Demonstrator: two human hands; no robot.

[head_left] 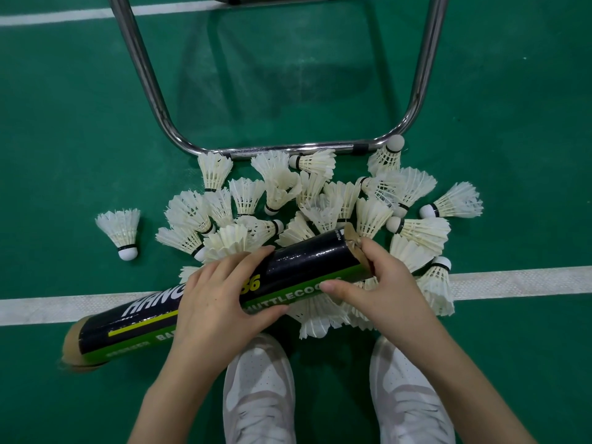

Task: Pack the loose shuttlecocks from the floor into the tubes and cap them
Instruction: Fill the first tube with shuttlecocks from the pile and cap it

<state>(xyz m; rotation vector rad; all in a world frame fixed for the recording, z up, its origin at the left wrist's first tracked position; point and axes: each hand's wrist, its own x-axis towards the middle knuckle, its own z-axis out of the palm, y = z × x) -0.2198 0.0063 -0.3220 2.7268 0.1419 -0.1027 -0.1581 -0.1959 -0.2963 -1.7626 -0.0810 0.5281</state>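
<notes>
The left hand (pixel 221 302) wraps the middle of the tube (pixel 198 302), its fingers (pixel 246 261) curled over the top side and the thumb pressed along the near side, so the tube is clamped between them. The right hand (pixel 381 283) grips the far right end of the same tube: its fingers curl over the torn cardboard rim (pixel 352 241) there, and the thumb lies flat along the tube's green band, pointing toward the left thumb. Whether anything sits inside that open end cannot be told.

Both forearms reach forward from the bottom edge, wrists bent slightly inward toward each other. The tube lies tilted, its right end higher and farther away, its left end lower and out past the left wrist.

Just beyond and beneath the fingers of both hands, the shuttlecocks (pixel 320 200) lie in a loose heap on the green floor (pixel 64 123); one shuttlecock (pixel 120 230) stands apart, left of the left hand. Beyond the heap is a chair frame (pixel 288 149). Below the wrists are two white shoes (pixel 259 389), and a white line (pixel 512 280) crosses the floor under the hands.
</notes>
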